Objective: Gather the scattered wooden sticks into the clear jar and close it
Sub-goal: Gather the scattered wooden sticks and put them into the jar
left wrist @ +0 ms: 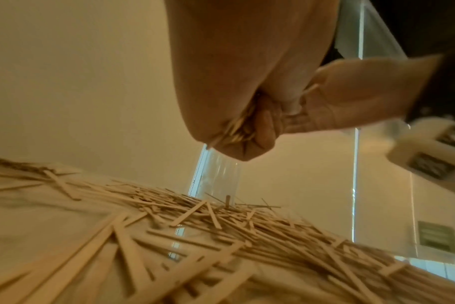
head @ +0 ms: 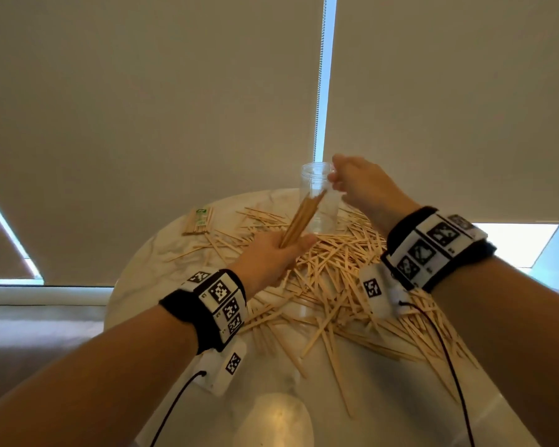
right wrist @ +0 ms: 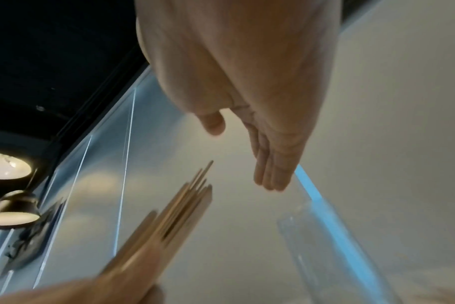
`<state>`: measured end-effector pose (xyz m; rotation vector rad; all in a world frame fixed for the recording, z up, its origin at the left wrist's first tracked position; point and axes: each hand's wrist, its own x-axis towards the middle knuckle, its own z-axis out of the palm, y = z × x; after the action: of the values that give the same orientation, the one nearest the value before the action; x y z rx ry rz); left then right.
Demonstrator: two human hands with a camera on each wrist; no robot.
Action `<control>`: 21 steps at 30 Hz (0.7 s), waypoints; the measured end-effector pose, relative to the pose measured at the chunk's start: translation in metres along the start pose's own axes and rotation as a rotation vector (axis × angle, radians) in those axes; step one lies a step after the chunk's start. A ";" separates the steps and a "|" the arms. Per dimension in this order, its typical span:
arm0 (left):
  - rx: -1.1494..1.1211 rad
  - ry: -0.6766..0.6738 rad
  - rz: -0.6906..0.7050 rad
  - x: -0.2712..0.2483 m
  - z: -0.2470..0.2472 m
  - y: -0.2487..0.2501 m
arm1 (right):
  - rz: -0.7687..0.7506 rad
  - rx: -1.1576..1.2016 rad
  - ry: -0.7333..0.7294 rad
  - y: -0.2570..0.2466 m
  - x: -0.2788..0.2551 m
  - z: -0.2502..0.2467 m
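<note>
A clear jar (head: 320,201) stands open and upright at the far side of the round table, blurred in the right wrist view (right wrist: 314,246). My left hand (head: 273,254) grips a bundle of wooden sticks (head: 304,214), tips slanting up in front of the jar's wall. From the left wrist, the stick ends (left wrist: 237,131) show inside the curled fingers. My right hand (head: 347,179) hovers beside the jar's rim on its right; its fingers (right wrist: 270,174) are straight and hold nothing. Many loose sticks (head: 342,285) lie heaped across the table. No lid shows.
The round marble table (head: 149,259) ends close on every side. A banded pack of sticks (head: 199,221) with a green label lies at the far left. Roller blinds (head: 142,108) hang right behind the table. Cables run from both wrist cameras.
</note>
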<state>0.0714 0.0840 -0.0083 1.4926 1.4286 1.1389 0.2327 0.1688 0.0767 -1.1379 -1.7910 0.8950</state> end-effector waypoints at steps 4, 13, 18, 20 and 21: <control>0.154 -0.047 0.052 0.004 0.011 0.007 | -0.151 -0.609 -0.298 -0.002 -0.006 0.014; 0.576 -0.143 0.036 0.014 0.008 0.014 | -0.376 -0.895 -0.314 0.022 -0.022 0.024; 0.524 -0.136 0.017 0.018 0.006 0.017 | -0.466 -1.051 -0.166 0.033 -0.026 0.034; 0.446 -0.167 -0.031 0.015 0.001 0.020 | -0.460 -1.047 -0.167 0.038 -0.024 0.031; 0.423 -0.176 -0.047 0.014 -0.003 0.022 | -0.452 -1.044 -0.169 0.040 -0.023 0.026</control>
<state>0.0749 0.0961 0.0153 1.7853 1.6371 0.6795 0.2294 0.1578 0.0253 -1.1551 -2.6045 -0.3003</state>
